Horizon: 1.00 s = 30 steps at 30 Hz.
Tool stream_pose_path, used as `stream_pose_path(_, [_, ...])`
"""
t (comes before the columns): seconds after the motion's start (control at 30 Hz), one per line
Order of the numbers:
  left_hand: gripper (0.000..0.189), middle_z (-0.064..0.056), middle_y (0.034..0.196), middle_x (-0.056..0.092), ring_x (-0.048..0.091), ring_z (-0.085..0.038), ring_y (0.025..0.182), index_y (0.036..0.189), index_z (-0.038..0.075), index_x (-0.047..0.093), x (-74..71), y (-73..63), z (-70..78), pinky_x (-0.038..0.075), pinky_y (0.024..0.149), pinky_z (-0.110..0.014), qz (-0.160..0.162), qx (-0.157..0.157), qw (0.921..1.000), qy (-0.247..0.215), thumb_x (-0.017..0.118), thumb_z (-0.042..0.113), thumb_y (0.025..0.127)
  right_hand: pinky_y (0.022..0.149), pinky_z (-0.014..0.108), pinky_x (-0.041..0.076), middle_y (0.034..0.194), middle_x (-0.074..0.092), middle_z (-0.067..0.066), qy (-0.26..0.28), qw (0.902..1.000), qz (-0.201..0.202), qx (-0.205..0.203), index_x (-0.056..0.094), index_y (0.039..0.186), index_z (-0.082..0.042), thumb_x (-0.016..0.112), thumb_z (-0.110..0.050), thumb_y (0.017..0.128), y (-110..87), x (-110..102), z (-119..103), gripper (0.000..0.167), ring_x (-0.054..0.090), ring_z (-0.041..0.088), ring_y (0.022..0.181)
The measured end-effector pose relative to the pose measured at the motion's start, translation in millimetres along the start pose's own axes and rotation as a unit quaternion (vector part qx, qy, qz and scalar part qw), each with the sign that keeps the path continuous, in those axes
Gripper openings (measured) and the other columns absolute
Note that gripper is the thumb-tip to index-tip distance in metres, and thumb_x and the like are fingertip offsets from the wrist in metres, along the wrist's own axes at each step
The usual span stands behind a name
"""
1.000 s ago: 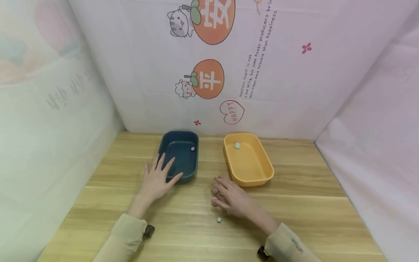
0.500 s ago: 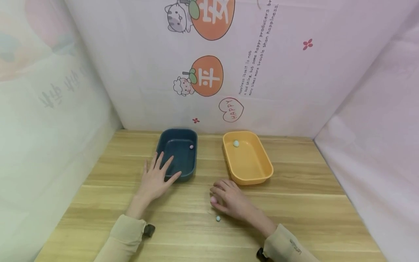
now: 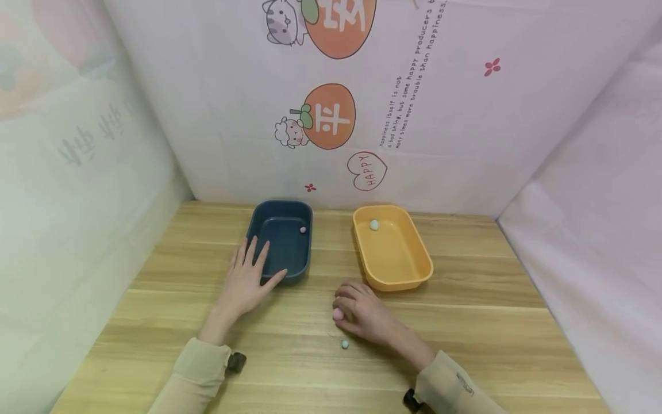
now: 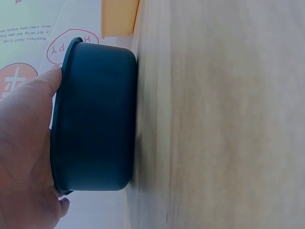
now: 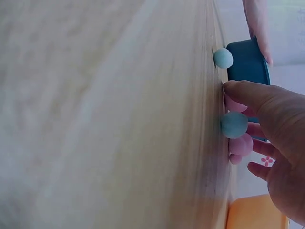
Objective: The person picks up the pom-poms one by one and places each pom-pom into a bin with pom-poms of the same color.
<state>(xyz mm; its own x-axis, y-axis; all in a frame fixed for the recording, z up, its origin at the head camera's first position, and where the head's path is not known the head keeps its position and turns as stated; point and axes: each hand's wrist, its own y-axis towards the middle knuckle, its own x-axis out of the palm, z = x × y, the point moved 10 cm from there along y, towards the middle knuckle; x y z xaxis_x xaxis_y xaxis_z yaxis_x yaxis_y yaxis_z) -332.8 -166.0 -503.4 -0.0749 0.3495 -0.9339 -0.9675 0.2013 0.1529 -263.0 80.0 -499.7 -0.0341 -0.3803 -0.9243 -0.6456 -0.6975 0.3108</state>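
Head cam: pink ball [image 3: 338, 314] btwn R hand [image 3: 366, 312] thumb & fingers.

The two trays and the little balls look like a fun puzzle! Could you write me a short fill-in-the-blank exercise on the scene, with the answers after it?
1. The hand touching the blue tray is the person's ____ one.
2. The number of balls showing inside the yellow tray is ____.
3. In the head view, the ball in the grasp of the right hand is coloured ____.
4. Of the two trays, the right hand is nearer the ____ one.

Missing words: left; one; pink; yellow.
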Motion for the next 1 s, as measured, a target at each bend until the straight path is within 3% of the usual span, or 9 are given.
stream_pose_path(0.3, [0.097,-0.026,0.183,0.015,0.009,-0.051,0.171,0.175,0.008,0.027,-1.7,0.2,1.2,0.014,0.139,-0.068,-0.003,0.001,1.0,0.005,0.056,0.07,0.106,0.123,0.056,0.049,0.133,0.073,0.01,0.033,0.9985,-0.016,0.041,0.077,0.106,-0.013,0.083,-0.021,0.099,1.7,5.5,8.3,0.013,0.063,0.033,0.138])
stream_pose_path(0.6, [0.098,-0.029,0.182,0.017,0.01,-0.053,0.17,0.174,0.005,0.028,-1.0,3.9,2.7,0.018,0.137,-0.07,0.0,0.006,0.9998,0.021,0.053,0.071,0.107,0.118,0.052,0.054,0.127,0.076,0.008,0.026,0.9987,0.038,0.023,0.076,0.116,-0.009,0.083,-0.013,0.098,6.1,-8.5,8.1,0.019,0.069,0.031,0.128])
stream_pose_path(1.0, [0.099,-0.029,0.182,0.016,0.009,-0.053,0.171,0.175,0.004,0.025,3.8,3.4,-0.7,0.017,0.138,-0.069,-0.013,0.003,0.9997,0.023,0.051,0.071,0.107,0.11,0.049,0.058,0.123,0.077,0.004,0.03,0.9977,0.054,0.027,0.076,0.116,-0.01,0.084,-0.013,0.097,9.5,-11.3,12.3,0.02,0.071,0.024,0.119])
